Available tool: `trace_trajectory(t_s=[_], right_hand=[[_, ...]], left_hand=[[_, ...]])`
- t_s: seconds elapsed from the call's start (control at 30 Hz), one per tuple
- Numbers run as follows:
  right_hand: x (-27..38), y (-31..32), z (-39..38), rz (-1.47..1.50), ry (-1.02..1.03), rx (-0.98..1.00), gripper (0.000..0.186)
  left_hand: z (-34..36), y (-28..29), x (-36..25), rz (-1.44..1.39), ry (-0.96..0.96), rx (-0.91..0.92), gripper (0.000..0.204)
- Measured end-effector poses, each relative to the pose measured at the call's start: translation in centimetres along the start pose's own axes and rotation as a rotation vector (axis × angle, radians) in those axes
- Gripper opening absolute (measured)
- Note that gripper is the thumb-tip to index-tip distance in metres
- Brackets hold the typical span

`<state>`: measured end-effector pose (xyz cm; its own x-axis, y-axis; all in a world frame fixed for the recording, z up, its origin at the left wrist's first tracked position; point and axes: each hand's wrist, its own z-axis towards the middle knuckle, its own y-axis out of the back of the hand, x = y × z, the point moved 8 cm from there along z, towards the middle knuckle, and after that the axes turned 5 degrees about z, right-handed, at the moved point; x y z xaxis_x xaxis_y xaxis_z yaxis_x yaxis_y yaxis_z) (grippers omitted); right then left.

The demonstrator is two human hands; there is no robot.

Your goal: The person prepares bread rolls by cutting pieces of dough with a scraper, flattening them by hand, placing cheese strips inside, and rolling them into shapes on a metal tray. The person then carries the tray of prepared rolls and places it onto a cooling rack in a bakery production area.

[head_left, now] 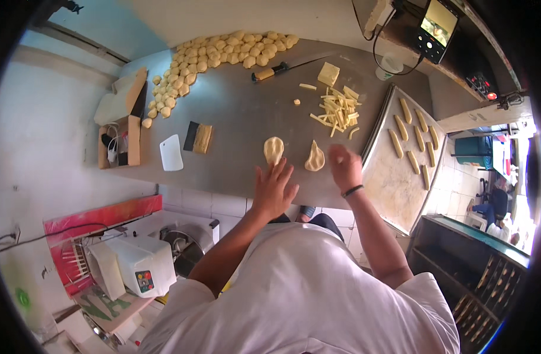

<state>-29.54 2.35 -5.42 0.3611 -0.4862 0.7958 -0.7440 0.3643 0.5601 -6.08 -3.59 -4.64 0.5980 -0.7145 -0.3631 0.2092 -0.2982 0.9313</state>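
My left hand [274,192] is open, its fingers spread, with the fingertips at the near end of a flattened oval of dough [274,148] on the metal table [238,112]. Right of that lies a second flattened dough piece [314,159], teardrop-shaped with its point away from me. Just beside it my right hand [347,169] is raised with curled fingers; whatever they hold, if anything, is hidden. Beyond the right hand lies a loose pile of pale yellow sticks [339,110], cheese by their look, with a block of the same stuff [329,74] behind.
Many dough balls [223,50] line the far left edge. A dark-handled knife [270,72] lies at the back. A white scraper [171,153], a dark-and-tan block [198,137] and a cardboard box [120,141] sit left. On the right, a tray [394,189] carries several dough sticks.
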Motion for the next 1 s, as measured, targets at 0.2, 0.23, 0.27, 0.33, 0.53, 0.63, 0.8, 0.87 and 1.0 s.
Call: trace_trajectory(t_s=[0.2,0.23,0.27,0.33,0.53,0.63,0.8,0.87,1.0], right_hand=[[-1.4,1.8,6.7,-0.393,-0.188,-0.369,0.03],[-0.6,1.0,7.3,-0.386,-0.261,-0.266,0.029],[-1.1,0.9,7.4,-0.398,-0.278,-0.275,0.029],[-1.9,1.1,7.3,-0.383,-0.298,-0.397,0.025],[-0.1,3.1,4.8,-0.245,-0.007,-0.451,0.015],[1.6,3.4,3.7,-0.081,-0.007,-0.347,0.012],[1.9,3.2,3.2,-0.078,0.092,-0.124,0.012],[2.4,1.7,3.6,-0.02,0.113,0.048,0.012],[3.4,-0.6,4.8,0.087,0.227,0.215,0.012]], left_hand=[[5.8,4.6,0.6,-0.307,-0.154,-0.213,0.036],[7.9,4.3,1.4,-0.314,-0.154,-0.21,0.036],[10.4,3.8,1.2,-0.345,-0.198,-0.202,0.033],[15.5,2.8,0.3,-0.404,-0.241,-0.188,0.027],[25.1,-1.5,-3.7,-0.216,-0.4,-0.191,0.014],[25.3,-2.0,-3.1,-0.234,-0.367,-0.25,0.006],[23.3,-0.5,1.8,-0.858,-0.067,-0.076,0.005],[20.5,0.0,5.4,-0.948,0.128,0.039,0.013],[14.9,1.4,9.2,-1.09,0.37,0.075,0.014]])
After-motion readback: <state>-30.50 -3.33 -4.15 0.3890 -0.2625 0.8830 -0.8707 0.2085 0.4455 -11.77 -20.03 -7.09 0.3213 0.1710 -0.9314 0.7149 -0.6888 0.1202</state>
